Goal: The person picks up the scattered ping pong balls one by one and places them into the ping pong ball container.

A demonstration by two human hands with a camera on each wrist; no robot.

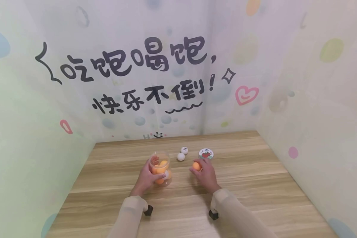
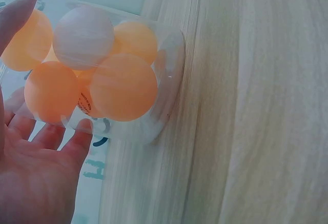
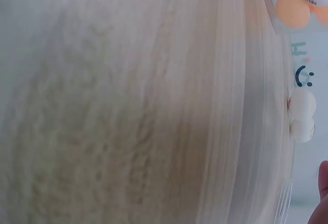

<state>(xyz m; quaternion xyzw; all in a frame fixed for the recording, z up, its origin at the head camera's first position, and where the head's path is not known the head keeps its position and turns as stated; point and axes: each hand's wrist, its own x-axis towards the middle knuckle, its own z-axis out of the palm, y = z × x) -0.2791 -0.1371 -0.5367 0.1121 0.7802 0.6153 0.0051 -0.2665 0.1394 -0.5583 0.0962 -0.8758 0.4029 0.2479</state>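
Observation:
A clear plastic jar [image 1: 160,159] stands on the wooden table with several orange ping-pong balls and a white one [image 2: 83,37] inside. My left hand [image 1: 145,180] grips its side, thumb across the front, and the left wrist view shows the fingers around the wall. To the right, my right hand [image 1: 206,175] pinches an orange ping-pong ball [image 1: 196,166] between thumb and fingers, apart from the jar. Two white ping-pong balls [image 1: 181,157] sit between the hands, farther back. Only a bit of the right hand [image 3: 322,198] enters the right wrist view; its ball is outside that view.
A round lid [image 1: 206,153] with a tomato picture lies just beyond the right hand. The wooden tabletop [image 1: 178,211] meets a printed back wall [image 1: 178,122] and side walls on the left and right.

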